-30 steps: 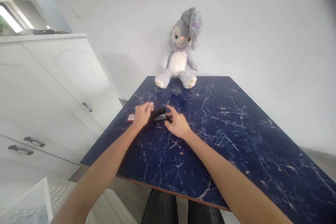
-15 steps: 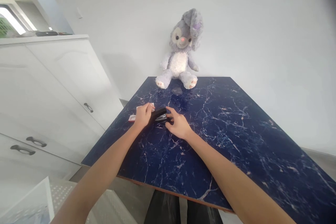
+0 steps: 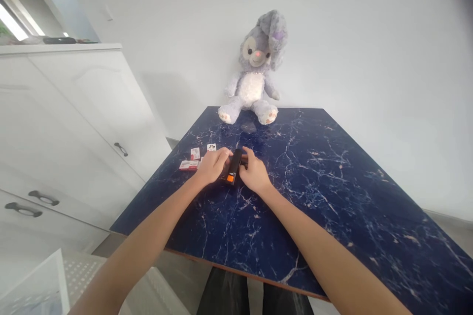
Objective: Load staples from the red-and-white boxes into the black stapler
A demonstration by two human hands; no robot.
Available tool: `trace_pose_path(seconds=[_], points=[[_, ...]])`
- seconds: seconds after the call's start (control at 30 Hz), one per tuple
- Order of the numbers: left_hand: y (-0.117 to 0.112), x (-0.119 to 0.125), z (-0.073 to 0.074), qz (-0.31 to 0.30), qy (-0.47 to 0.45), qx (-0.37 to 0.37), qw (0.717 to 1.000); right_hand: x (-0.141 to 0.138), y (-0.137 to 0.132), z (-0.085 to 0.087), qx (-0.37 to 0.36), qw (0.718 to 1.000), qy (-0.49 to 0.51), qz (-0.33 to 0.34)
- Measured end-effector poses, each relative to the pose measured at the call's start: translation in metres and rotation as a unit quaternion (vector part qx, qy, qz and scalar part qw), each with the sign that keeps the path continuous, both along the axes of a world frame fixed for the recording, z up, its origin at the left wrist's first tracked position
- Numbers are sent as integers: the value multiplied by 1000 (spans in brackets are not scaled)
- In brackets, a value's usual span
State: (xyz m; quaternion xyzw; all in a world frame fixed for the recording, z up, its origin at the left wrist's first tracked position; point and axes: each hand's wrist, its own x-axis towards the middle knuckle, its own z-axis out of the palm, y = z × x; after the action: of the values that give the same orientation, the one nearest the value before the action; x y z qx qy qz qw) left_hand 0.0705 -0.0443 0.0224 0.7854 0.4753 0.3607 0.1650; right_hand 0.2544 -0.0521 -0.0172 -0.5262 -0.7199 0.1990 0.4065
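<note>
A black stapler (image 3: 235, 163) with an orange patch at its near end points away from me on the blue marbled table (image 3: 318, 206). It looks closed along its length. From the left side my left hand (image 3: 214, 164) grips it, with the fingertips partly hidden. My right hand (image 3: 254, 172) has its curled fingers and thumb against the stapler's right side. Just left of my left hand lie small red-and-white boxes: one flat box (image 3: 188, 165), one behind it (image 3: 195, 153), and a white one with a dark print (image 3: 211, 147).
A grey plush rabbit (image 3: 252, 86) sits at the table's far edge against the wall. White cabinets (image 3: 74, 133) with dark handles stand to the left. Below left is a white perforated container (image 3: 83, 270). The table's front edge (image 3: 221, 261) runs close to my legs.
The stapler was open with its silver inside showing and lay slantwise; now it is closed and turned lengthwise. My left hand moved right, uncovering the small boxes.
</note>
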Motion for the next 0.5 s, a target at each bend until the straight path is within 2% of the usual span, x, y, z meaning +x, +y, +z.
trace_pose_path(seconds=[0.07,0.13,0.2,0.27,0.4,0.43,0.5], points=[[8,-16,6,49,28,30,998,2,3,-2,-16,1000,15,4],[21,-39,10,154,67,68,983,2,4,-3,-29,999,19,5],[31,-61,11,208,116,65,969,2,5,-4,-35,999,16,9],[36,-76,11,172,164,36,971,2,5,-4,-34,999,14,12],[30,-84,13,33,202,-43,978,2,3,-2,-33,999,12,13],[27,-85,14,23,202,-54,978,2,3,-1,-34,999,10,14],[22,-90,16,58,179,-42,981,2,3,-1,-35,999,9,16]])
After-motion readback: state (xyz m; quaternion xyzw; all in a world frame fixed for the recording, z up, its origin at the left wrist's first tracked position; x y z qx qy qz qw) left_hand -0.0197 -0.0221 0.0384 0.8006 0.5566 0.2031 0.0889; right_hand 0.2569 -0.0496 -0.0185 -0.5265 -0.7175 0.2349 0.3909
